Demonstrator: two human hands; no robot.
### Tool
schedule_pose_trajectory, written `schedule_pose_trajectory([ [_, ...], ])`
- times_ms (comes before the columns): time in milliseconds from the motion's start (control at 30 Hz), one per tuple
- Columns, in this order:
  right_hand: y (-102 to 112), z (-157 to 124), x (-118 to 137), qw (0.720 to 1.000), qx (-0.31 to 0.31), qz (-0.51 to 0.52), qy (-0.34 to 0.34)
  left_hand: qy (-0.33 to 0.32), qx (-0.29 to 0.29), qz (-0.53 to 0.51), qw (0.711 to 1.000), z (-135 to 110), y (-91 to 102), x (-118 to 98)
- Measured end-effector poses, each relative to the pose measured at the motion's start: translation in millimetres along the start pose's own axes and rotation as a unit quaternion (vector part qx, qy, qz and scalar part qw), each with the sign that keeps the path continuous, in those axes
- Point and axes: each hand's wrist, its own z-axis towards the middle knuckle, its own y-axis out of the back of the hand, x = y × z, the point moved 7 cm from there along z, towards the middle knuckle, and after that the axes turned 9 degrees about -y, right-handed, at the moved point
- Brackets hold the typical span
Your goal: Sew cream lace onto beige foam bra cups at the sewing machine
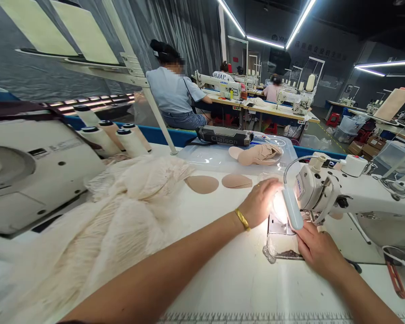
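My left hand (261, 202), with a gold bracelet (242, 219) at the wrist, is at the left of the sewing machine's needle area. Its fingers are bent and close together around something pale, which the glare washes out. Low on the machine's metal plate (283, 228) rests my right hand (319, 247); its fingers stretch toward the needle, thumb apart, fingertips partly hidden by the lamp (292, 207). The white sewing machine (354, 189) stands to the right. Two beige oval pads, one (202, 184) left of the other (236, 181), lie beyond my left hand.
Sheer cream fabric (121, 225) spreads over the left of the table. A clear plastic lid (209, 155) carries stacked beige pads (259, 154) and a black Claison case (224, 136). Thread cones (133, 139) stand behind. Red-handled snips (396, 280) lie at right. A co-worker (175, 90) sits ahead.
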Motion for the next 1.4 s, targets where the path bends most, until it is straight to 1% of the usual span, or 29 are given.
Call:
schedule_pose_trajectory([
  [33,0,0,0,1.0,0.001,0.001,0.0,0.027,0.013,0.007,1.0,-1,1.0,13],
  [100,1,0,1,1.0,0.002,0.003,-0.002,0.062,0.063,0.025,0.996,-10,2.7,33],
  [167,1,0,1,1.0,0.008,0.003,-0.005,0.066,0.11,0.031,0.991,-23,6.7,40],
  [200,0,0,1,1.0,0.01,0.001,-0.006,0.063,0.13,0.029,0.989,-30,9.2,38],
  [233,0,0,1,1.0,0.01,-0.002,-0.006,0.058,0.148,0.026,0.987,-36,11.1,32],
  [300,0,0,1,1.0,0.007,-0.011,-0.001,0.038,0.184,0.007,0.982,-43,12.0,12],
  [367,0,0,1,1.0,-0.001,-0.024,0.004,0.005,0.215,-0.034,0.976,-43,8.7,-16],
  [433,0,0,1,0.999,-0.009,-0.032,0.005,-0.031,0.229,-0.068,0.97,-36,4.8,-43],
  [500,1,0,1,0.999,-0.014,-0.033,0.008,-0.064,0.231,-0.075,0.968,-28,2.1,-61],
  [567,1,0,1,0.999,-0.012,-0.03,0.011,-0.084,0.231,-0.064,0.967,-23,0.6,-72],
  [667,3,0,1,1.0,-0.006,-0.018,0.011,-0.084,0.244,-0.061,0.964,-23,-0.4,-77],
  [800,5,0,6,0.999,-0.004,0.018,0.027,-0.079,0.27,-0.086,0.956,-25,-0.6,-82],
  [967,4,0,7,0.999,-0.009,0.029,0.026,-0.07,0.265,-0.087,0.958,-19,-3.6,-82],
  [1067,2,0,3,1.0,-0.012,0.019,0.015,-0.071,0.252,-0.088,0.961,-16,-6.2,-81],
  [1233,-1,1,1,1.0,-0.011,0.008,0.012,-0.064,0.247,-0.079,0.964,-16,-9.6,-78],
  [1400,1,1,1,1.0,-0.018,0.012,0.011,-0.057,0.217,-0.08,0.971,-15,-9.1,-73],
])
